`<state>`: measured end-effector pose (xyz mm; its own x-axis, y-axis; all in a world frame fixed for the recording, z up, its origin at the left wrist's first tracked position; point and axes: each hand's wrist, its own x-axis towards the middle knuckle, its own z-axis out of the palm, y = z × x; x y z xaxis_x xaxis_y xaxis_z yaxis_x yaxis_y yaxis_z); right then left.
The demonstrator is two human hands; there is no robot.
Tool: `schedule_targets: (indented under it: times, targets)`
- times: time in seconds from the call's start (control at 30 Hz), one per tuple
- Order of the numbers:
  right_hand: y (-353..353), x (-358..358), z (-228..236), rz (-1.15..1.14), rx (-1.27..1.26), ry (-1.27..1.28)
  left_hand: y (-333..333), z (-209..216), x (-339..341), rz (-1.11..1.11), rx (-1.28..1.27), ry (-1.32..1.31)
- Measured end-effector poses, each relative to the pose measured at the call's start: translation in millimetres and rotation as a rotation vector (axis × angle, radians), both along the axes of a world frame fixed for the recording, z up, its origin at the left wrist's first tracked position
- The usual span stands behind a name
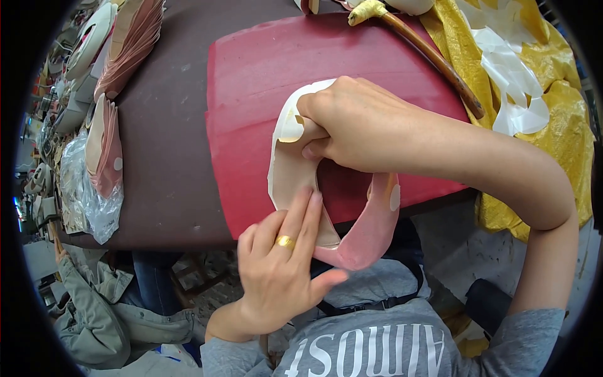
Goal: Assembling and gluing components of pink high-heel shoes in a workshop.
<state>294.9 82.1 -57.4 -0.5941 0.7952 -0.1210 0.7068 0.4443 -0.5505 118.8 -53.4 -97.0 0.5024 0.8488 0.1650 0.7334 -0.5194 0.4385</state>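
Note:
A curved shoe upper (366,235) lies at the near edge of the red mat, its pink side and a white dot showing at the right. Along its left arm runs a beige lining (295,164) with a white outer edge. My left hand (276,270), a gold ring on one finger, rests on the lower lining with its fingers stretched out flat. At the upper curve my right hand (352,122) is closed on the upper's lining, beside a curled, pale yellowish flap (291,134). Its palm hides the upper's top right part.
The red mat (251,69) covers part of a dark brown table (163,157). A wooden-handled tool (433,50) with a wrapped head lies at the far right, beside a yellow sack (556,119). Stacked pink pieces (135,47) and a clear plastic bag (103,213) sit at left.

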Motion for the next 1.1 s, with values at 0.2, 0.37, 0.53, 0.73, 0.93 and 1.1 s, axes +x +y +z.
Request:
schedule_targets:
  times: [0.2,0.37,0.53,0.73,0.93,1.1]
  targets:
    - [-7,-7,-2,-0.010,0.055,-0.038,7,-12,17,0.142,0.120,0.162]
    - [-4,5,11,-0.021,0.025,-0.039,13,-24,21,0.128,0.229,0.111]
    - [-1,9,0,0.034,0.091,-0.101,9,-29,12,0.085,0.223,0.081]
    - [-1,-2,5,-0.023,0.080,-0.263,21,-19,17,0.080,0.198,0.181]
    - [2,11,-5,-0.083,0.219,0.006,25,-21,19,0.077,0.293,0.223]
    - [8,13,6,-0.211,-0.188,-0.243,28,-31,7,0.054,0.231,0.032]
